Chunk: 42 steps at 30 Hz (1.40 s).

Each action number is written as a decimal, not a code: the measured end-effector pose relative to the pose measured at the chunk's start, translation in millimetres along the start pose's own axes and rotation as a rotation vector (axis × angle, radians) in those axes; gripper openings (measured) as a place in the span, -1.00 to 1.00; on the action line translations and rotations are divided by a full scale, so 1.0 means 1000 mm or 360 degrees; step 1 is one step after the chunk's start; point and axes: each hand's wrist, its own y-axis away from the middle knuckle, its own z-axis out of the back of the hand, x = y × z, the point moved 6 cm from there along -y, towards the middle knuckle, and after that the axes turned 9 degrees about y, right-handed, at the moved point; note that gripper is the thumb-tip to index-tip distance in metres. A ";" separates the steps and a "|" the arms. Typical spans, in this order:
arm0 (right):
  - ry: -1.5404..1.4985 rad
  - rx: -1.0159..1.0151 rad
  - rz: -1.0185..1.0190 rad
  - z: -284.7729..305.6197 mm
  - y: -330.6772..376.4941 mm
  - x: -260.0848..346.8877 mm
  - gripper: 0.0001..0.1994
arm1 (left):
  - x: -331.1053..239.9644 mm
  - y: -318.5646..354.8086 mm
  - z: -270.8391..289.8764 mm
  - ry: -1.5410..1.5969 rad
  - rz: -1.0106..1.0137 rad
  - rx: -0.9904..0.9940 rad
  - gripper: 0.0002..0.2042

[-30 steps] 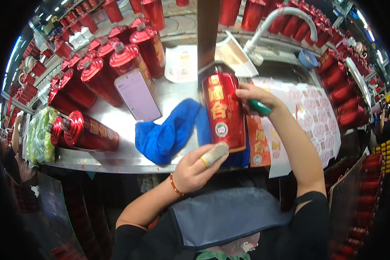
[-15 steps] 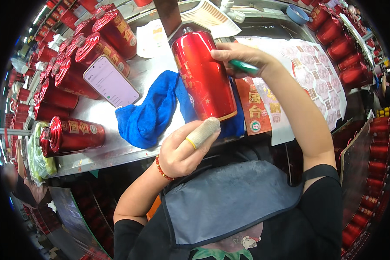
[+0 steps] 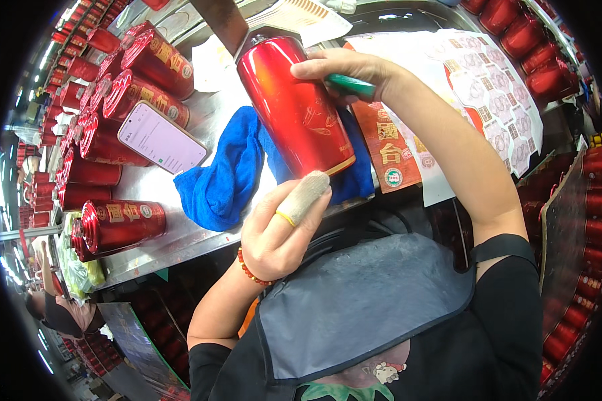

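1. As the left forearm rises steeply beside the grey apron (image 3: 368, 301), elbow bent, the left hand (image 3: 281, 224) bunches its fingers, pinching the lower rim of the red bottle (image 3: 294, 107); a pale finger sleeve (image 3: 303, 199) meets that rim.
2. This bottle slants above the blue cloth (image 3: 224, 174) on the counter (image 3: 155, 186), neck end by a dark metal bracket (image 3: 224, 23); whether they touch is unclear. Should the fingertip hold slip on its glossy surface, its base could drop.
3. Reaching forward and inward, the right hand (image 3: 354, 73) pinches its upper side, thumb on top, other fingers partly hidden. A green object (image 3: 351, 85) in that palm might scratch the finish if the grip shifted.
4. Farther left, a phone (image 3: 162, 138) lies close to other bottles (image 3: 157, 63).
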 end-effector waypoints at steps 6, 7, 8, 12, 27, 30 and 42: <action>0.0733 -0.0080 -0.0123 -0.007 0.005 0.041 0.04 | -0.004 -0.009 0.002 -0.0011 0.0053 0.0134 -0.56; 0.0816 -0.0105 -0.0157 -0.005 0.010 0.046 0.05 | -0.005 -0.009 0.002 -0.0011 0.0069 0.0145 -0.56; 0.0715 -0.0077 -0.0115 0.006 0.000 0.029 0.01 | -0.005 -0.012 0.002 0.0002 0.0059 0.0153 -0.56; -0.0108 0.0005 0.0032 0.002 0.001 -0.002 -0.14 | -0.006 -0.010 0.002 -0.0029 0.0042 0.0093 -0.56; -0.0074 0.0038 0.0080 -0.007 0.001 -0.003 -0.06 | -0.012 -0.016 0.001 -0.0112 0.0062 0.0183 -0.55; 0.0094 0.0050 0.0101 -0.009 0.007 0.015 -0.04 | -0.012 -0.023 -0.004 -0.0045 0.0034 0.0182 -0.54; 0.0495 -0.0210 0.0449 0.030 0.067 0.070 -0.61 | 0.049 0.007 -0.018 0.0287 0.1071 -0.0144 0.15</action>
